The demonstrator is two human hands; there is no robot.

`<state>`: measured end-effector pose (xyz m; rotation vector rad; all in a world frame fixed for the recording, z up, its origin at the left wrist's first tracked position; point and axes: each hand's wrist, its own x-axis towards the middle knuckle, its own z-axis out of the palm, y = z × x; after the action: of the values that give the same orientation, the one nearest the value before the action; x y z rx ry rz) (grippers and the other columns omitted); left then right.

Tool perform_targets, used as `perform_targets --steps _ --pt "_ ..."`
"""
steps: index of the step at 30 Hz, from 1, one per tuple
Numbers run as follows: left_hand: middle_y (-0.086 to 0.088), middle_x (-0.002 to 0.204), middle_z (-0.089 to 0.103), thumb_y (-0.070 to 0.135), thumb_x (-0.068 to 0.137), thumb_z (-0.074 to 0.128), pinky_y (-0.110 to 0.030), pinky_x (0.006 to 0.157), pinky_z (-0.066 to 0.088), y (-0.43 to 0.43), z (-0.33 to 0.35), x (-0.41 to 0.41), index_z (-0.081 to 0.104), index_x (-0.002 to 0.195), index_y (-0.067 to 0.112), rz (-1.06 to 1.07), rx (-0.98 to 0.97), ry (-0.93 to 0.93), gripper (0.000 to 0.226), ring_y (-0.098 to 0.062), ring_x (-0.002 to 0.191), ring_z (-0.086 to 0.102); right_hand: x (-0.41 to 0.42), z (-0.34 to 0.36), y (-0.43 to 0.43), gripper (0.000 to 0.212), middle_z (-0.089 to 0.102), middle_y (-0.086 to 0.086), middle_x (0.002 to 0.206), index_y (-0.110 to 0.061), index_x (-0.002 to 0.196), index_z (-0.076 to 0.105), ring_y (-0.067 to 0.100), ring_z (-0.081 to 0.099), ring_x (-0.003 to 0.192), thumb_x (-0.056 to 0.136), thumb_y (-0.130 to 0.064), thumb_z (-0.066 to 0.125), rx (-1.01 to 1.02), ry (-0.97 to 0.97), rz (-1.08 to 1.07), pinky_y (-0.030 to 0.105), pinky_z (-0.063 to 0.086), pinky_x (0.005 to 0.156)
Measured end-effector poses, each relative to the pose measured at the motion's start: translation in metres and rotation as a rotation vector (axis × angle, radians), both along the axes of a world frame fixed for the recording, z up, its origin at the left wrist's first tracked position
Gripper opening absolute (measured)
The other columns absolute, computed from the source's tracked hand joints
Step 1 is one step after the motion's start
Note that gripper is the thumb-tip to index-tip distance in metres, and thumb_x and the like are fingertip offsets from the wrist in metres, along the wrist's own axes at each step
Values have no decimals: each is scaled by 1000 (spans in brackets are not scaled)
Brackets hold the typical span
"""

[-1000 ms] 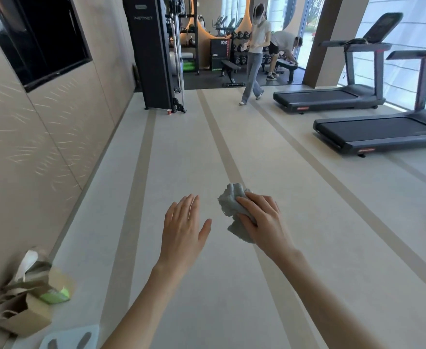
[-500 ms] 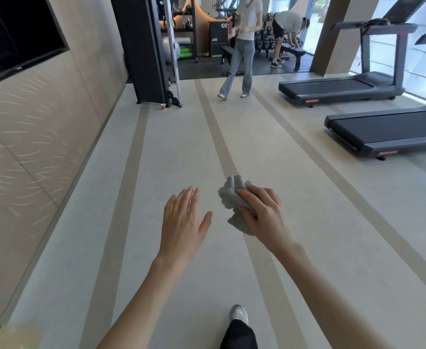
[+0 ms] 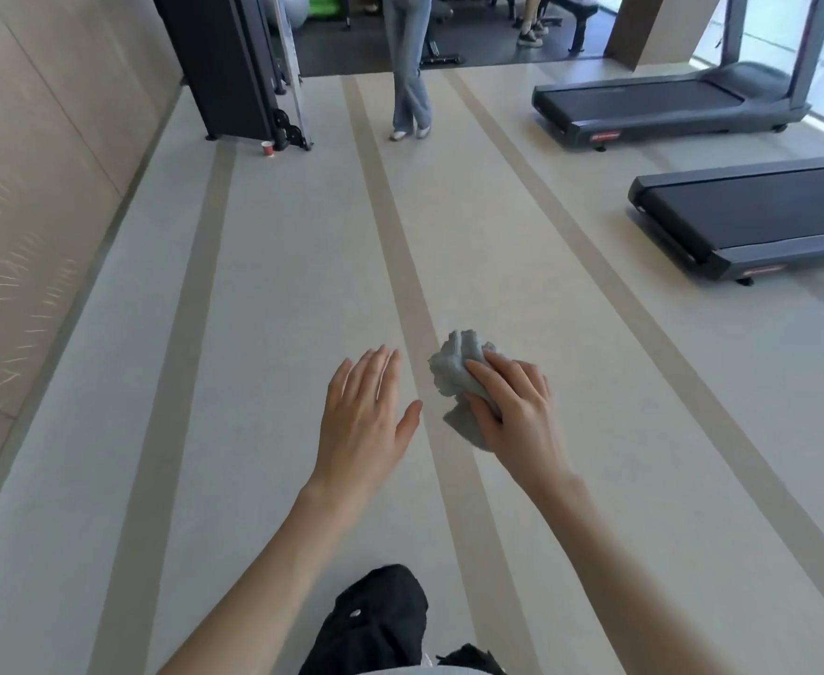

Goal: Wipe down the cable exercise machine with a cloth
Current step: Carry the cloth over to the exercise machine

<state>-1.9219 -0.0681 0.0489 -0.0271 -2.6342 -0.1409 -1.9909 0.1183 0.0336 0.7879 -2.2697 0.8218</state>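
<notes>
So the right hand (image 3: 514, 416) has a crumpled grey cloth (image 3: 458, 372) bunched up in it, fingers curled over the top and the wad sticking out past the fingertips, with a loose flap hanging out on the thumb side. The left hand (image 3: 366, 421) is just beside it, a small gap between the two, palm down, fingers straight and close together, thumb out to the side, nothing in it. Both arms are bare and stretched out forward at about the same height over the floor (image 3: 278, 294).

Below the hands, close to the body, there's a knee in dark trousers (image 3: 380, 621). The floor under and ahead of the hands is pale with darker tan stripes (image 3: 400, 265) running away from them, and one stripe passes right between the two hands.

Well ahead of the left hand and off to its left is the cable exercise machine (image 3: 224, 60), a tall black column up against the beige wall (image 3: 34, 163), only its lower part in view. A little red cup (image 3: 267, 148) sits on the floor right at its base. Straight ahead, far past the cloth, someone's legs in light blue jeans (image 3: 410, 70) stand on the floor. Off to the right of the right hand are two treadmills, a nearer one (image 3: 751, 216) and a farther one (image 3: 668, 102), both well apart from the hands.
</notes>
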Motion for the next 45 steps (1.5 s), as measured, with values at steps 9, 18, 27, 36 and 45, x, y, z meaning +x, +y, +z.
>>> perform_targets --steps 9,18,27,36,45 --pt "-15 133 56 38 94 43 -46 107 37 -1 -33 -222 52 132 0 -81 -32 -31 55 -28 124 52 -207 -39 2 27 64 10 116 -8 111 68 33 57 97 91 -21 57 -8 -77 -78 42 44 83" --pt "-16 136 54 39 95 41 -44 108 31 5 -18 -453 49 135 0 -137 0 -60 56 -29 125 50 -423 -25 3 25 65 10 115 -7 110 70 31 56 96 85 -11 66 -2 -87 -146 39 43 86" --pt "-16 135 55 38 95 41 -44 109 30 24 -32 -651 50 134 -1 -139 10 -103 56 -30 125 52 -627 -35 23 25 65 10 115 -8 110 69 30 55 97 91 -20 57 -1 -93 -135 39 42 85" --pt "-14 139 52 41 97 37 -45 110 32 64 -29 -881 46 138 2 19 70 -154 57 -27 130 46 -877 -27 60 27 64 10 116 -8 110 69 32 57 97 92 -22 55 22 -120 -8 41 44 87" --pt "-14 136 54 40 96 39 -45 109 33 71 -29 -1058 49 135 2 106 92 -161 56 -26 128 47 -1064 -29 63 26 64 9 116 -8 109 70 30 55 97 92 -22 55 30 -140 66 44 46 83"
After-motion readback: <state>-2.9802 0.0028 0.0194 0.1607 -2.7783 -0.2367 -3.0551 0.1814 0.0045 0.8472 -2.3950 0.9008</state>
